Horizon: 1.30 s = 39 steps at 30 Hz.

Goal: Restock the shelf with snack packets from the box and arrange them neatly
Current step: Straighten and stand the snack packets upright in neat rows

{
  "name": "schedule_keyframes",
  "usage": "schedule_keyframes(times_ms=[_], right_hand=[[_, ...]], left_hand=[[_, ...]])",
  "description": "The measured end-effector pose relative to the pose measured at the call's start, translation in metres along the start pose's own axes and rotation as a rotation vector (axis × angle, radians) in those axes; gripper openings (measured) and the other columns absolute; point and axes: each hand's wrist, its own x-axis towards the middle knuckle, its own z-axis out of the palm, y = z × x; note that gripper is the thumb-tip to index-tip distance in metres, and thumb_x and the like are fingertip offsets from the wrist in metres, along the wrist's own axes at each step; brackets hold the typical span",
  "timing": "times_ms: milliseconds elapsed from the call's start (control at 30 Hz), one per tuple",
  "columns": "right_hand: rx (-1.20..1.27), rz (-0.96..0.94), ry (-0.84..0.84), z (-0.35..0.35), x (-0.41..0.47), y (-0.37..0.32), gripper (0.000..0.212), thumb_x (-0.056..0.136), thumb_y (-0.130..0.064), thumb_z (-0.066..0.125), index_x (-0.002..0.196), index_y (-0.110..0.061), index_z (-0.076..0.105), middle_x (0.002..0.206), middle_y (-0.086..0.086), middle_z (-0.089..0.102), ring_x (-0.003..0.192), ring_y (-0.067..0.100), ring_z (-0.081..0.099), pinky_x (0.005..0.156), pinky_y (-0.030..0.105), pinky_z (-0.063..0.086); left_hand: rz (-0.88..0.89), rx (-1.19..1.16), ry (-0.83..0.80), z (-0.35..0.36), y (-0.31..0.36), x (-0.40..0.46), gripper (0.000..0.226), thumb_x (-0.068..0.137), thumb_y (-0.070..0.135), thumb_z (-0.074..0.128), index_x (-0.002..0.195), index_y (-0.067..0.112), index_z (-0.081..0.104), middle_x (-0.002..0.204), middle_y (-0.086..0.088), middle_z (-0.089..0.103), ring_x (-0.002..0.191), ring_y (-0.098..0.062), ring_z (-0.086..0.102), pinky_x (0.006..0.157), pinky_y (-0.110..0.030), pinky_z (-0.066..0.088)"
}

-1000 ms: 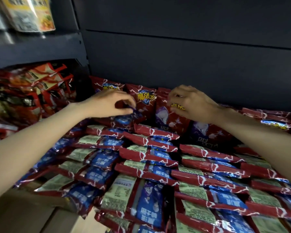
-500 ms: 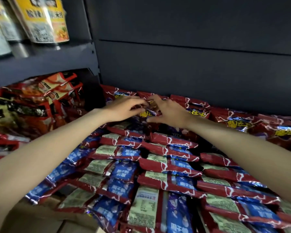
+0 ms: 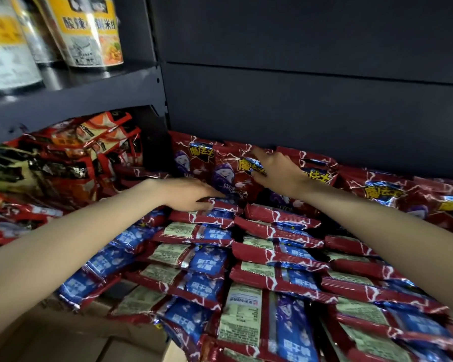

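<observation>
Red and blue snack packets point(image 3: 267, 257) lie in overlapping rows across the shelf, backs up. Behind them a row of the same packets stands upright against the dark back panel point(image 3: 311, 105). My left hand point(image 3: 188, 195) lies flat with straight fingers on the rearmost lying packets point(image 3: 207, 218). My right hand point(image 3: 275, 171) reaches to the back row and pinches the top of an upright snack packet point(image 3: 236, 178) between fingers and thumb. A brown cardboard box point(image 3: 63, 335) shows at the bottom left, partly under the packets.
On the left, a shelf board point(image 3: 76, 100) carries yellow-labelled noodle cups point(image 3: 89, 30). Below it sit piled red and orange packets point(image 3: 71, 158). More upright red packets point(image 3: 392, 192) fill the back right.
The view has moved closer and lower. My right hand has shifted right and further back onto an upright packet. My left hand has dropped and flattened onto the lying packets.
</observation>
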Motion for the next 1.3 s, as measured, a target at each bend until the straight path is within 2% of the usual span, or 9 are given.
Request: schedule_keyframes(times_ms=[200,367,500,567,667,767,901,1067,1301], right_hand=[[-0.044,-0.016,0.105,0.001,0.002,0.001,0.037,0.092,-0.013,0.056,0.126,-0.003,0.047,0.066,0.006,0.057,0.045,0.015,0.048,0.048,0.024,0.04],[-0.069,-0.057,-0.122,0.01,0.002,-0.007,0.047,0.091,-0.019,0.06,0.135,-0.015,0.044,0.064,0.003,0.054,0.049,0.01,0.046,0.061,0.028,0.045],[-0.165,0.005,-0.122,-0.001,0.02,-0.006,0.049,0.088,-0.019,0.061,0.133,-0.013,0.046,0.086,0.009,0.061,0.081,0.025,0.061,0.071,0.028,0.042],[-0.25,0.084,-0.098,-0.007,0.027,-0.005,0.049,0.085,-0.018,0.063,0.129,-0.011,0.043,0.089,0.009,0.058,0.088,0.028,0.061,0.071,0.032,0.045],[-0.322,0.087,-0.076,-0.006,0.029,-0.008,0.06,0.084,-0.018,0.063,0.134,-0.014,0.031,0.083,0.005,0.053,0.084,0.027,0.06,0.067,0.034,0.045],[-0.37,0.012,-0.055,0.001,0.026,-0.006,0.059,0.089,-0.033,0.057,0.137,-0.016,0.028,0.106,0.01,0.06,0.095,0.031,0.061,0.071,0.034,0.043],[-0.455,-0.052,-0.014,0.005,0.028,-0.003,0.056,0.094,-0.041,0.05,0.139,-0.015,0.029,0.116,0.012,0.061,0.104,0.032,0.06,0.079,0.038,0.047],[-0.558,-0.058,-0.036,0.0,0.034,0.0,0.054,0.096,-0.035,0.049,0.141,-0.014,0.029,0.107,0.012,0.066,0.098,0.03,0.064,0.072,0.036,0.048],[-0.681,-0.077,0.018,0.007,0.042,-0.005,0.061,0.089,-0.042,0.059,0.137,-0.014,0.035,0.126,0.01,0.049,0.117,0.027,0.046,0.093,0.035,0.042]], left_hand=[[0.01,-0.126,0.073,-0.006,0.004,-0.013,0.042,0.099,0.042,0.032,0.136,0.027,0.047,0.131,0.009,0.056,0.115,-0.008,0.055,0.101,-0.03,0.042],[-0.008,-0.197,0.078,-0.013,0.013,-0.023,0.045,0.099,0.044,0.03,0.14,0.028,0.042,0.139,0.014,0.047,0.124,-0.004,0.045,0.099,-0.014,0.029],[-0.097,-0.308,0.007,-0.018,0.014,-0.021,0.057,0.091,0.062,0.025,0.139,0.036,0.04,0.147,0.015,0.036,0.134,-0.007,0.034,0.109,-0.024,0.024],[-0.142,-0.419,0.05,-0.021,0.011,-0.017,0.061,0.085,0.07,0.019,0.128,0.04,0.051,0.138,0.015,0.048,0.122,-0.005,0.047,0.107,-0.031,0.033],[-0.194,-0.17,0.38,-0.025,-0.002,-0.003,0.027,0.097,0.041,0.043,0.116,0.026,0.055,0.113,0.007,0.061,0.093,-0.01,0.059,0.081,-0.03,0.05],[-0.205,0.092,0.626,-0.022,-0.025,0.014,0.045,0.087,0.017,0.062,0.128,0.017,0.044,0.133,-0.001,0.043,0.119,-0.02,0.044,0.088,-0.037,0.049],[-0.251,0.262,0.444,-0.019,-0.047,0.03,0.072,0.086,0.036,0.064,0.145,0.02,0.027,0.148,0.0,0.034,0.135,-0.02,0.033,0.109,-0.038,0.028],[-0.331,0.338,0.516,-0.015,-0.067,0.026,0.051,0.094,0.033,0.052,0.139,0.014,0.037,0.139,-0.004,0.046,0.123,-0.025,0.049,0.098,-0.037,0.039],[-0.329,0.271,0.562,-0.015,-0.062,0.029,0.055,0.091,0.032,0.057,0.14,0.018,0.036,0.137,-0.003,0.044,0.124,-0.023,0.043,0.101,-0.039,0.035]])
